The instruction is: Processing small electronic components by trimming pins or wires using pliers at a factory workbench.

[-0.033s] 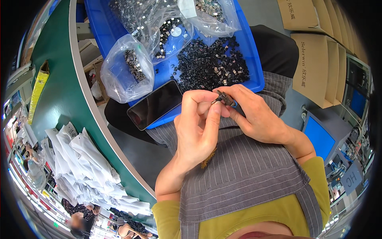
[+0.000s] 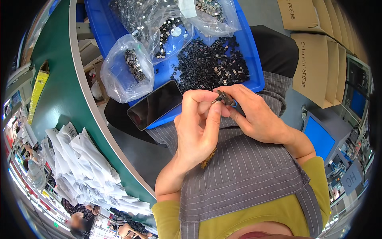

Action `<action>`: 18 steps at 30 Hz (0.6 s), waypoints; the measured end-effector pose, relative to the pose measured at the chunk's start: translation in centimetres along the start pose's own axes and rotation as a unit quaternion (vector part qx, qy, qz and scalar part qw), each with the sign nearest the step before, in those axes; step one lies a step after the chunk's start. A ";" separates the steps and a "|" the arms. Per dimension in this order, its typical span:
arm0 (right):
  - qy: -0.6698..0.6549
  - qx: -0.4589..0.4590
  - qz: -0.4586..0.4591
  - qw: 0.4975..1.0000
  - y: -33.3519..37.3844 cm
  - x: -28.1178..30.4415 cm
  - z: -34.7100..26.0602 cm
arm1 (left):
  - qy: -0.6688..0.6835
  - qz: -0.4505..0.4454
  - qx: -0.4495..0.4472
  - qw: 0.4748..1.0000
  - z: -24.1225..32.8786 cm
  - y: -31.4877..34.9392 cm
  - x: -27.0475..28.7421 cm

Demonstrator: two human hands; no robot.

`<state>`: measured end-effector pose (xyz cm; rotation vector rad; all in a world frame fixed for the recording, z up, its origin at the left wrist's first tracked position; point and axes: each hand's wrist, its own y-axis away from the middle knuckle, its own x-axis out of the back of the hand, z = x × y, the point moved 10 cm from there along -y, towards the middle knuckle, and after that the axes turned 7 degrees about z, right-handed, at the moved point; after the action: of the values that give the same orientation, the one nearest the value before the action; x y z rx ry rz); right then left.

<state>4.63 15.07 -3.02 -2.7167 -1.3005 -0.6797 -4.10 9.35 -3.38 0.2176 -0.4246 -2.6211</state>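
Observation:
My left hand [image 2: 197,129] is closed, thumb and fingertips pinching a small dark part [image 2: 216,101] that they mostly cover. Close against it, my right hand [image 2: 260,119] wraps round small dark pliers [image 2: 226,98] with a bit of blue on the handle. The tips of the pliers meet the part between both hands. Just beyond my hands, a heap of small black pieces [image 2: 201,61], some with shiny metal faces, lies in a blue tray [image 2: 256,73] resting on my lap. A black phone [image 2: 155,104] lies across the tray's near left corner.
Clear plastic bags [image 2: 127,69] of small metal-and-black pieces sit in the tray. On the left, a green table [image 2: 55,95] with a pale edge carries a pile of white bags [image 2: 85,163] and a yellow strip [image 2: 38,91]. Cardboard boxes [image 2: 314,67] and a blue screen [image 2: 318,137] stand right.

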 end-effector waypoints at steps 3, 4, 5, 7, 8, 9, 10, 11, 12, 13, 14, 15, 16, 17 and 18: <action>-0.005 -0.008 0.000 1.000 0.0 0.0 0.2 | -0.003 0.001 0.002 1.000 -0.2 -0.1 -0.1; -0.006 -0.007 0.002 1.000 0.0 0.0 0.2 | 0.002 0.001 0.001 1.000 -0.2 -0.1 -0.1; -0.006 -0.007 0.002 1.000 0.0 0.0 0.2 | 0.007 0.001 -0.001 1.000 -0.2 -0.1 -0.1; -0.007 -0.005 0.002 1.000 -0.1 0.0 0.2 | 0.006 0.004 0.007 1.000 -0.2 -0.1 -0.2; -0.007 -0.005 0.002 1.000 -0.1 0.0 0.2 | 0.006 0.006 0.014 1.000 -0.2 -0.2 -0.2; -0.009 -0.012 0.000 1.000 -0.1 0.0 0.3 | 0.006 0.006 0.014 1.000 -0.3 -0.2 -0.2; -0.011 -0.020 -0.002 1.000 -0.1 0.0 0.4 | 0.004 0.007 0.014 1.000 -0.3 -0.2 -0.2; -0.011 -0.020 -0.002 1.000 -0.1 0.0 0.4 | 0.003 0.007 0.015 1.000 -0.4 -0.2 -0.2; -0.003 -0.015 -0.001 1.000 -0.1 0.1 0.3 | 0.003 0.007 0.015 1.000 -0.3 -0.2 -0.1; 0.005 -0.011 0.002 1.000 -0.1 0.2 0.3 | -0.006 0.000 0.024 1.000 -0.3 -0.3 -0.2; 0.006 -0.011 0.003 1.000 -0.1 0.2 0.3 | -0.015 -0.007 0.033 0.999 -0.4 -0.3 -0.2; 0.015 -0.013 0.004 1.000 -0.1 0.2 0.4 | -0.015 -0.009 0.032 0.999 -0.3 -0.4 -0.1; 0.024 -0.014 0.006 1.000 -0.1 0.3 0.4 | -0.008 -0.011 0.043 0.999 -0.5 -0.6 0.0; 0.024 -0.014 0.007 1.000 -0.1 0.3 0.4 | -0.001 -0.013 0.054 0.998 -0.7 -0.8 0.0; 0.015 -0.040 -0.005 0.999 -0.1 0.1 0.9 | -0.001 -0.014 0.053 0.998 -0.7 -0.9 -0.1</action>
<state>4.97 15.38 -3.79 -2.7538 -1.3082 -0.7863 -4.21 9.98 -4.37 0.2580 -0.5663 -2.6282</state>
